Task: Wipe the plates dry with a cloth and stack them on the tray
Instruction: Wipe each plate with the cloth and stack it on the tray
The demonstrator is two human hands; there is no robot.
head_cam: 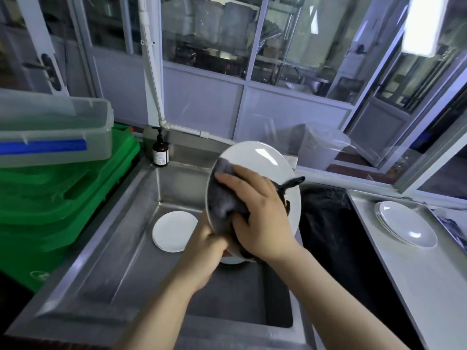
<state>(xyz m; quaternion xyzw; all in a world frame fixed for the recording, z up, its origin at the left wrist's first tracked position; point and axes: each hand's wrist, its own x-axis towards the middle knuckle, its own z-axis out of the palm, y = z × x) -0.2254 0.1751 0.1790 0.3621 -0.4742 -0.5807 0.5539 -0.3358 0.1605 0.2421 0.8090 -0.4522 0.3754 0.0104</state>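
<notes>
A white plate (255, 157) is held tilted upright over the steel sink (121, 238). My left hand (207, 246) grips its lower rim from below. My right hand (255, 210) presses a dark grey cloth (223, 198) against the plate's face, fingers spread over it. A loose end of the cloth sticks out to the right of the hand. Another white plate (173, 231) lies flat in the sink bottom, and part of one more shows under my hands. On the metal tray (379, 223) to the right lies a small stack of white plates (406, 223).
Green crates (63, 198) with a clear plastic lidded box (50, 130) on top stand left of the sink. A brown pump bottle (160, 150) stands at the sink's back left corner. A black-lined bin (328, 223) sits between sink and tray. Glass partitions run behind.
</notes>
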